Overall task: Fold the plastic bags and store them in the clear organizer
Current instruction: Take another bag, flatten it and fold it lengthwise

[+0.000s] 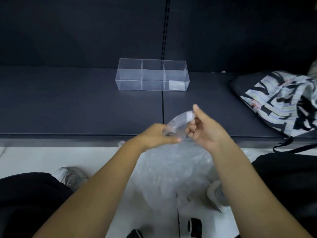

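A clear plastic bag (178, 122) stretches between my two hands above the front edge of the dark shelf. My left hand (157, 136) grips its lower left end. My right hand (204, 127) pinches its upper end, where the plastic is bunched white. The clear organizer (130, 75) stands further back on the shelf, divided into several compartments. A folded bag (176, 85) lies in its front right compartment. More crumpled clear plastic bags (171, 169) lie on the white floor below my hands.
A black, white and striped tote bag (281, 103) lies on the shelf (68, 103) at the right, its strap hanging over the edge. Dark-clothed knees sit at both lower sides. Small black objects (194, 227) rest on the floor near the bottom.
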